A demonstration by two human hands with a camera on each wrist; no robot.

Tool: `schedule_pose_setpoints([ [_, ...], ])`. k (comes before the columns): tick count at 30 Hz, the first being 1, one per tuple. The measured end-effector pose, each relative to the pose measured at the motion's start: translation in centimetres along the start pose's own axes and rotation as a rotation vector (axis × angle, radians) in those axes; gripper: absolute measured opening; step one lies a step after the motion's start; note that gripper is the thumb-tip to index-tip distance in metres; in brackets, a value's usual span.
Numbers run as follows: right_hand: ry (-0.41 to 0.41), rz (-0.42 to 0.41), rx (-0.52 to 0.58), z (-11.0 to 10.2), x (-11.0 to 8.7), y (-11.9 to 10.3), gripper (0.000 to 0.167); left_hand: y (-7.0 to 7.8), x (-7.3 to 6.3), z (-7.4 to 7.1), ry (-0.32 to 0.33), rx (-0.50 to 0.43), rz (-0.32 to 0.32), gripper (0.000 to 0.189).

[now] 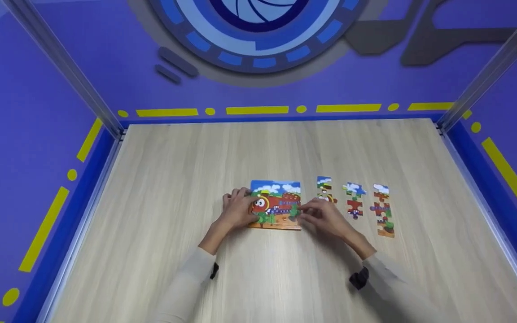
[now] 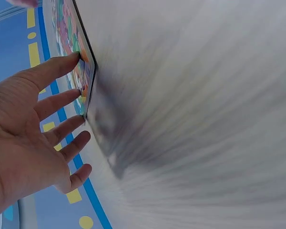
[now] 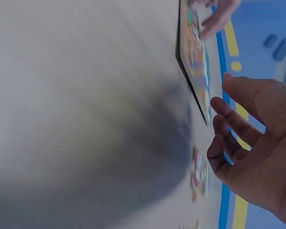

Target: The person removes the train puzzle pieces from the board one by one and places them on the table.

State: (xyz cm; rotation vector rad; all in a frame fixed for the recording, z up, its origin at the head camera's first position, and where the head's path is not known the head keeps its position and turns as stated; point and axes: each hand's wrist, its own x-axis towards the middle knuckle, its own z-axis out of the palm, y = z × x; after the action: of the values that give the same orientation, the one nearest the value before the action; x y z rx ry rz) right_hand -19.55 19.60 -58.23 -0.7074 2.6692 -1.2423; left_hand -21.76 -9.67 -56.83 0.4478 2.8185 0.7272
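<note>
A square picture puzzle board (image 1: 278,189) with a red cartoon character, clouds and cacti lies flat on the table. My left hand (image 1: 238,210) is at its left side; in the left wrist view the thumb and first fingers of that hand (image 2: 43,119) touch the board's edge (image 2: 91,78). At the right side is my right hand (image 1: 326,218), its fingertips close to the board's border. From the right wrist, this hand (image 3: 262,129) looks loosely bent with nothing in it, beside the board (image 3: 193,62); whether it touches is unclear.
Right of the board lie three columns of jigsaw pieces: the nearest column (image 1: 324,181), partly behind my right hand, a middle one (image 1: 354,207) and a far one (image 1: 382,208). The wooden table (image 1: 186,157) is bounded by blue-purple panels (image 1: 106,58) with metal corner posts.
</note>
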Motion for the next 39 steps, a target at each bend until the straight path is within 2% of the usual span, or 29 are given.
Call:
schedule_pose_setpoints([
  [3,-0.039,0.011,0.001,1.5,1.1,-0.8,0.029,0.0,0.0,0.1,0.009,-0.008,-0.011,0.052],
  [6,-0.069,0.045,-0.001,2.8,1.9,-1.4,0.035,0.0,0.0,0.5,0.04,0.002,0.006,0.054],
  [11,-0.043,0.09,-0.039,4.2,2.4,-2.0,0.041,0.4,-0.2,1.4,0.079,0.044,0.027,0.061],
  [14,-0.009,0.126,-0.076,4.6,2.6,-2.2,0.041,0.5,-0.2,1.6,0.073,0.06,0.031,0.063],
  [19,0.011,0.196,-0.057,4.9,3.0,-2.4,0.035,0.2,0.0,1.3,0.06,0.044,0.053,0.062],
  [28,-0.057,0.266,-0.017,4.6,4.4,-3.0,0.03,0.1,-0.1,1.3,0.078,0.077,0.007,0.066],
  [32,-0.065,0.258,0.01,4.5,4.6,-2.9,0.03,0.3,0.0,1.4,0.069,0.089,-0.017,0.065],
  [39,-0.027,0.16,0.072,4.7,4.5,-2.4,0.035,0.6,0.1,1.4,0.056,0.098,-0.039,0.067],
])
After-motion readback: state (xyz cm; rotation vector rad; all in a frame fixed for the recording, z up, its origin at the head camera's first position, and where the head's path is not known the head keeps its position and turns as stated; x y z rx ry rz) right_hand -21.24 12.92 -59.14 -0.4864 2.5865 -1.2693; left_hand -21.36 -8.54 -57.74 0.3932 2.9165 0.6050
